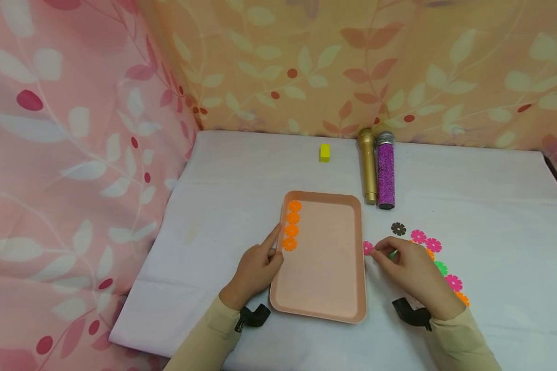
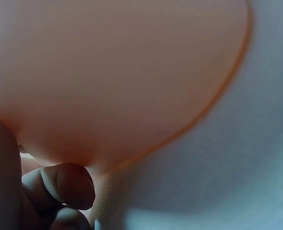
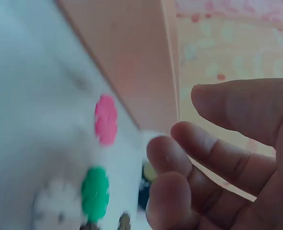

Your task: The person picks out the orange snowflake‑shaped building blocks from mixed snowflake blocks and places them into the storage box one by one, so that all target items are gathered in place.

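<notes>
A pink tray lies on the white-covered table, with several orange flower-shaped discs in a column along its left inner side. My left hand holds the tray's left edge, index finger along the rim and thumb at it. In the left wrist view, curled fingers sit against the tray's side. Just right of the tray, my right hand hovers near a pink flower-shaped disc. The right wrist view shows its thumb and fingers apart with nothing between them, and a green disc beside the pink one.
More pink, orange and green discs lie partly behind my right hand, with a dark disc above them. A gold microphone and a purple glittery microphone lie behind the tray's right side. Farther back is a yellow block.
</notes>
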Motion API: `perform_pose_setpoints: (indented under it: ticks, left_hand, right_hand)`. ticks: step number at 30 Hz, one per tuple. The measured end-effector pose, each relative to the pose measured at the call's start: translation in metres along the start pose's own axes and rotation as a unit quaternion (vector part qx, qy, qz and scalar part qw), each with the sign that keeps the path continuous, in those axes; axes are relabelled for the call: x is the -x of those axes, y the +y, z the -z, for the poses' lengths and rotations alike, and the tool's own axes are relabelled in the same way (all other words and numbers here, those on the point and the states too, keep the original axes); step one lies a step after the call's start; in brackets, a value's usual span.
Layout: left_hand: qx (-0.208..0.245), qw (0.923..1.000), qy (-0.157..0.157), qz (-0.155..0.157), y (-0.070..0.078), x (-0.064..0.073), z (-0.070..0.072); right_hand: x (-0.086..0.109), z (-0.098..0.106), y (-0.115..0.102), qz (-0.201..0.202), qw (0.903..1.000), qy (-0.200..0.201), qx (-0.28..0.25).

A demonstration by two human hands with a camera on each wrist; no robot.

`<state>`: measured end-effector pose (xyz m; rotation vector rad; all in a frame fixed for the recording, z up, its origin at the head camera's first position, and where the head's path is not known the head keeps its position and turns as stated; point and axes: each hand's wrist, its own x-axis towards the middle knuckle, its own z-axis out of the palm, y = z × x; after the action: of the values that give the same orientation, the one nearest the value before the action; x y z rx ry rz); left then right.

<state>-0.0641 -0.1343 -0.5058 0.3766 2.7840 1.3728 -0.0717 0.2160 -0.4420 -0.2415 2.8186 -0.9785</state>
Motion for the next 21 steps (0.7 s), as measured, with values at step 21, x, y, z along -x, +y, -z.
perform_pose_setpoints:
  ticks: [21]
  left_hand:
    - [0.009,0.9999,-0.009,0.006,0.000,0.000,0.002]
  right_hand:
    - [0.036,0.026,0.054,-0.108,0.9909,-0.062,0.052]
